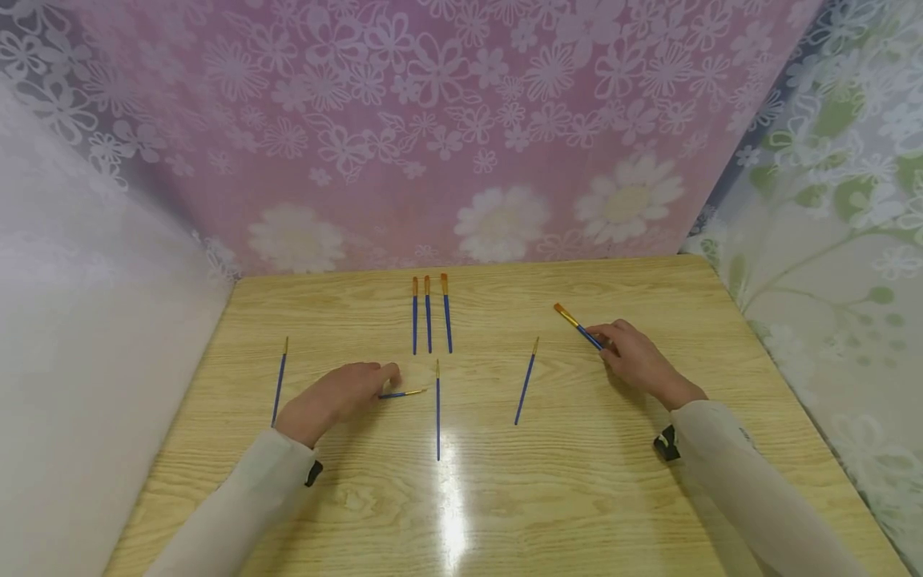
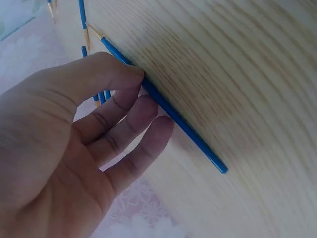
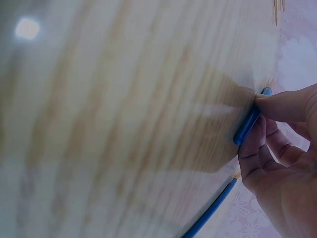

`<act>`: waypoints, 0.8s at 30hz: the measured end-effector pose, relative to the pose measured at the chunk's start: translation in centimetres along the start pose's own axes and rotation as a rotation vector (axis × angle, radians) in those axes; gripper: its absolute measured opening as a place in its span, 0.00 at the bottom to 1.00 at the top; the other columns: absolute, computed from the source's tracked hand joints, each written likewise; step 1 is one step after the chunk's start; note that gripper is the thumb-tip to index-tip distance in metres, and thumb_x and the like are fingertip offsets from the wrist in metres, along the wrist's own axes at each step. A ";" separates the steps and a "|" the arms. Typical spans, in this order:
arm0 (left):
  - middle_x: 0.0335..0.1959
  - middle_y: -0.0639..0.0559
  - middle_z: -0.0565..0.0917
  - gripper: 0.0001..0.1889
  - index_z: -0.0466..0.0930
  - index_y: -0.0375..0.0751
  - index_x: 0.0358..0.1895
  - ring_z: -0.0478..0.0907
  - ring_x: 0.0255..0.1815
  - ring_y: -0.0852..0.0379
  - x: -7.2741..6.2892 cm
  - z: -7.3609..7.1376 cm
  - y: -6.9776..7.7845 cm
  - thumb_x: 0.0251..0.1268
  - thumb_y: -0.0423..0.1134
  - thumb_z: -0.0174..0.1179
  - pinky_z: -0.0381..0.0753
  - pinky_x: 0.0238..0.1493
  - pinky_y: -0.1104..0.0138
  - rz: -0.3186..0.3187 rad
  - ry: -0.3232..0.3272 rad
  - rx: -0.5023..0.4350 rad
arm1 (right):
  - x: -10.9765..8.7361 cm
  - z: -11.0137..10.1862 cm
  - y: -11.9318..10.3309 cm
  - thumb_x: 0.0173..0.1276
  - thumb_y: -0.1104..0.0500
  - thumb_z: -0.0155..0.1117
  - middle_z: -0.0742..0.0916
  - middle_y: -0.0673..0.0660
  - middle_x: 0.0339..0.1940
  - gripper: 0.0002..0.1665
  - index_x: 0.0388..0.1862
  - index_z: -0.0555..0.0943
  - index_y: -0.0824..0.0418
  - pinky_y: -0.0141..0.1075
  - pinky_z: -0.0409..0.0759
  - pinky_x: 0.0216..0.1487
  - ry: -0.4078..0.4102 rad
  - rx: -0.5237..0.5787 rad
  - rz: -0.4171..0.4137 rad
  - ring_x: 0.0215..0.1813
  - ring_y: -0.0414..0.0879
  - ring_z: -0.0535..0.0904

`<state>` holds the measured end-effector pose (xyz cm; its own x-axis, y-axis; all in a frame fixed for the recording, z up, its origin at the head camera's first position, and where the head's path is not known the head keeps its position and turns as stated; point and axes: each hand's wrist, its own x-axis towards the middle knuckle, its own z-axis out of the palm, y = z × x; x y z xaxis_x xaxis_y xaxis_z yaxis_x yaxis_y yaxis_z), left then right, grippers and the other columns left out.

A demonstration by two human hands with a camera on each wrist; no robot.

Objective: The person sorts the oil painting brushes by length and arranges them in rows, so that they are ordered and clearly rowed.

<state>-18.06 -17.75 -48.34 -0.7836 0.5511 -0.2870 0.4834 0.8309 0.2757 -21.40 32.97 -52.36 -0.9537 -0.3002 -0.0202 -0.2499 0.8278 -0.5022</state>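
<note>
My left hand (image 1: 337, 399) pinches a thin paintbrush (image 2: 190, 131) between thumb and fingers, close over the table. This brush has a blue handle, and its fine tip points right in the head view. On the right, my right hand (image 1: 638, 361) grips the blue handle of a wider paintbrush (image 1: 570, 318) with a gold ferrule and flat brown bristles, angled to the far left. Between the hands lie two thin paintbrushes, a middle one (image 1: 437, 409) and a right one (image 1: 527, 385). Another thin paintbrush (image 1: 279, 389) lies left of my left hand, partly behind the wrist.
Three wider paintbrushes, a left one (image 1: 414, 320), a middle one (image 1: 429, 320) and a right one (image 1: 447, 320), lie side by side at the back of the wooden table (image 1: 548, 497), bristles away from me. A pink flowered cloth (image 1: 404, 192) hangs behind; pale cloths flank both sides.
</note>
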 end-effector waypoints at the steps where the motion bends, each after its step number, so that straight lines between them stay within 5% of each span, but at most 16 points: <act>1: 0.44 0.55 0.85 0.18 0.75 0.49 0.64 0.76 0.40 0.58 0.0 0.1 -0.2 0.81 0.26 0.59 0.79 0.48 0.58 0.005 0.002 -0.022 | 0.0 0.0 0.0 0.81 0.69 0.60 0.82 0.66 0.53 0.26 0.76 0.77 0.67 0.47 0.80 0.46 0.000 0.000 -0.001 0.45 0.51 0.80; 4: 0.48 0.54 0.86 0.15 0.78 0.48 0.62 0.77 0.44 0.59 -0.1 0.2 -0.4 0.81 0.28 0.61 0.79 0.51 0.58 0.011 0.005 -0.102 | 0.0 -0.1 -0.1 0.81 0.69 0.60 0.82 0.66 0.54 0.26 0.76 0.77 0.68 0.46 0.80 0.46 -0.004 0.001 0.001 0.45 0.51 0.80; 10: 0.41 0.55 0.82 0.08 0.85 0.41 0.53 0.75 0.41 0.58 -0.1 -0.2 -0.1 0.77 0.29 0.65 0.80 0.47 0.60 0.023 0.044 -0.190 | 0.0 -0.2 -0.3 0.81 0.69 0.61 0.82 0.67 0.54 0.26 0.76 0.77 0.68 0.46 0.80 0.45 -0.007 0.010 0.001 0.45 0.51 0.81; 16: 0.49 0.47 0.89 0.16 0.81 0.39 0.62 0.85 0.46 0.54 -0.2 0.4 0.9 0.76 0.29 0.62 0.87 0.50 0.56 -0.049 0.111 -0.365 | 0.0 -0.2 -0.4 0.81 0.70 0.60 0.82 0.68 0.54 0.26 0.76 0.77 0.69 0.47 0.81 0.45 -0.012 0.006 -0.004 0.45 0.51 0.82; 20: 0.48 0.45 0.89 0.21 0.74 0.42 0.69 0.84 0.37 0.57 -0.2 1.3 1.7 0.77 0.28 0.60 0.84 0.39 0.61 -0.075 0.151 -0.479 | 0.0 -0.3 -0.6 0.81 0.70 0.60 0.82 0.68 0.54 0.26 0.76 0.77 0.69 0.45 0.80 0.44 -0.012 0.008 0.000 0.44 0.50 0.81; 24: 0.45 0.45 0.87 0.16 0.76 0.43 0.63 0.83 0.29 0.56 -0.1 2.0 2.4 0.78 0.28 0.60 0.85 0.33 0.62 -0.119 0.160 -0.591 | 0.0 -0.3 -0.7 0.81 0.70 0.60 0.82 0.68 0.53 0.26 0.76 0.77 0.68 0.44 0.79 0.43 -0.013 0.006 0.007 0.43 0.50 0.80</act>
<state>-16.04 -15.62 -49.50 -0.8897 0.4006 -0.2189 0.1271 0.6778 0.7242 -21.29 32.54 -51.81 -0.9533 -0.3000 -0.0348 -0.2418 0.8272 -0.5072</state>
